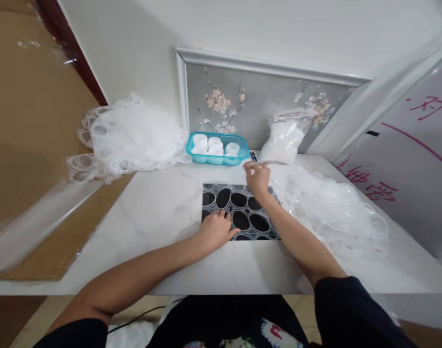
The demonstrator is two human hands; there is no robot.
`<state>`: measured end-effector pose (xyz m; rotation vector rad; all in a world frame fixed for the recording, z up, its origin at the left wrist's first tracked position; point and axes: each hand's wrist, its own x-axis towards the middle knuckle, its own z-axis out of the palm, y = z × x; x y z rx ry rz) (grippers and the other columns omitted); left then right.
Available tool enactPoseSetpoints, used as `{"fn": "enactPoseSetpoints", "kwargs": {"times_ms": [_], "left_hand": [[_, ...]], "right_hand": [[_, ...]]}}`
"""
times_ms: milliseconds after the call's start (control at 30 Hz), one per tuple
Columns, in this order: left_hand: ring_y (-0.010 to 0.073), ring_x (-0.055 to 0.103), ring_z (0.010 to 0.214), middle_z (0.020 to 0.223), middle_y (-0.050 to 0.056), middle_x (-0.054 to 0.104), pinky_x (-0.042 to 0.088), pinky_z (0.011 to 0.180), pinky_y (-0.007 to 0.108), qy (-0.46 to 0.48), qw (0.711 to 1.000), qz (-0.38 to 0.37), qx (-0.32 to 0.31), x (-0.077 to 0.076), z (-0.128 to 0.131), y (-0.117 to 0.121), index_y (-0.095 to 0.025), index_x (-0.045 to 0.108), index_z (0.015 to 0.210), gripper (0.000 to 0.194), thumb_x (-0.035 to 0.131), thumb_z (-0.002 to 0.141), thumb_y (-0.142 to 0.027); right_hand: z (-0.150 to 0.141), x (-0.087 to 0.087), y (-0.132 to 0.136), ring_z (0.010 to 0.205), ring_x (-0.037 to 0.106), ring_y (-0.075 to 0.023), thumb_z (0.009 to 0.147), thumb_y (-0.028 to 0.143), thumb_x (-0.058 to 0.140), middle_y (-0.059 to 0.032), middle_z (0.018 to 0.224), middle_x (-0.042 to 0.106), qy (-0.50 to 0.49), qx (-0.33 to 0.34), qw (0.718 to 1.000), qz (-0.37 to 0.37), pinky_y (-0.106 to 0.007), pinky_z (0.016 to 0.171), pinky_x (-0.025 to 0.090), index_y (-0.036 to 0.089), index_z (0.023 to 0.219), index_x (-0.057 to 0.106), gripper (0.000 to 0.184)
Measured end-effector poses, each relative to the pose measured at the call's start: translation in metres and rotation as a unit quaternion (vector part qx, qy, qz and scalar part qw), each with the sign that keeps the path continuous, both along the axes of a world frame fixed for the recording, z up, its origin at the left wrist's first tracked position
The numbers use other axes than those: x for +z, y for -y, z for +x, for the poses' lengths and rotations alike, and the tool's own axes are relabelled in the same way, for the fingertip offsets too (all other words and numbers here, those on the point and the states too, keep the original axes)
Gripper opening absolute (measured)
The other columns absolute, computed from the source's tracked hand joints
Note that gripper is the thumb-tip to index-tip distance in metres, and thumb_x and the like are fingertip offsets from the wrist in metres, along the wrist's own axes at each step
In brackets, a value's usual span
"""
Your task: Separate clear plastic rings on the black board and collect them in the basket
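My left hand [215, 231] rests with curled fingers on the near left part of a black mat with oval shapes [243, 212] on the white table. My right hand [256, 178] is raised over the mat's far edge, its fingers pinched on a thin clear plastic ring [259, 164] that is hard to make out. A heap of clear plastic rings [330, 208] lies just to the right of my right arm.
A turquoise basket [218, 149] with white round pieces stands at the back by the wall. A second heap of clear rings [126, 137] sits at the back left, a filled plastic bag [283, 140] at the back right. The table's near edge [206, 290] lies close to my body.
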<state>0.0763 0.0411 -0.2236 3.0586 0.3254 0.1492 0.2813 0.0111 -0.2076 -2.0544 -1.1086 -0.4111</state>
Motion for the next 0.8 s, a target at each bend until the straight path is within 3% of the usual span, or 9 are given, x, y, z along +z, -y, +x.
{"fn": "enactPoseSetpoints", "kwargs": {"times_ms": [33, 100, 200, 333, 467, 800], "left_hand": [[0.032, 0.063, 0.099, 0.11, 0.022, 0.065, 0.053, 0.077, 0.038, -0.001, 1.0, 0.001, -0.006, 0.001, -0.001, -0.001, -0.005, 0.066, 0.107, 0.049, 0.057, 0.088, -0.049], [0.0312, 0.063, 0.101, 0.114, 0.021, 0.064, 0.053, 0.079, 0.038, -0.002, 1.0, 0.001, -0.019, 0.004, -0.003, -0.003, -0.005, 0.066, 0.106, 0.049, 0.058, 0.088, -0.05], [0.0331, 0.061, 0.107, 0.119, 0.026, 0.061, 0.051, 0.088, 0.04, 0.015, 0.999, 0.025, -0.015, 0.007, -0.008, -0.006, 0.0, 0.064, 0.11, 0.054, 0.059, 0.087, -0.049], [0.0357, 0.063, 0.104, 0.106, 0.028, 0.065, 0.05, 0.089, 0.043, 0.029, 0.997, 0.075, 0.024, 0.0, -0.019, -0.012, 0.004, 0.064, 0.106, 0.058, 0.059, 0.086, -0.051], [0.0355, 0.062, 0.108, 0.11, 0.029, 0.064, 0.048, 0.093, 0.043, 0.042, 0.995, 0.085, 0.014, -0.012, -0.027, -0.018, 0.005, 0.062, 0.11, 0.063, 0.052, 0.09, -0.054], [0.0315, 0.062, 0.109, 0.111, 0.025, 0.066, 0.047, 0.095, 0.04, 0.022, 0.998, 0.062, 0.01, -0.014, -0.026, -0.024, 0.001, 0.063, 0.11, 0.05, 0.05, 0.093, -0.045]], "right_hand": [[0.008, 0.007, -0.007, 0.098, 0.06, -0.0289, 0.088, 0.015, 0.044, -0.0148, 0.096, 0.071, -0.028, -0.036, 0.997, 0.067, -0.05, 0.092, 0.042, 0.015, 0.088, 0.07, 0.026], [0.008, 0.012, -0.017, 0.095, 0.062, -0.0265, 0.09, 0.021, 0.045, -0.0129, 0.095, 0.071, -0.051, 0.024, 0.99, 0.127, -0.045, 0.09, 0.045, 0.017, 0.084, 0.07, 0.026], [-0.027, -0.002, -0.023, 0.091, 0.064, -0.0232, 0.087, 0.022, 0.052, -0.0077, 0.087, 0.072, -0.075, 0.236, 0.966, 0.073, -0.04, 0.09, 0.046, 0.02, 0.077, 0.069, 0.02], [-0.068, -0.031, -0.02, 0.085, 0.067, -0.0205, 0.086, 0.027, 0.057, -0.0069, 0.088, 0.072, -0.216, 0.377, 0.901, -0.016, -0.033, 0.079, 0.051, 0.019, 0.081, 0.069, 0.015], [-0.067, -0.039, -0.02, 0.079, 0.067, -0.0195, 0.084, 0.031, 0.06, -0.0063, 0.085, 0.071, -0.297, 0.407, 0.863, -0.035, -0.032, 0.075, 0.053, 0.017, 0.083, 0.068, 0.017], [-0.062, -0.037, -0.019, 0.083, 0.065, -0.018, 0.086, 0.029, 0.06, -0.0054, 0.085, 0.07, -0.253, 0.42, 0.87, -0.05, -0.032, 0.079, 0.052, 0.018, 0.082, 0.069, 0.015]]}}
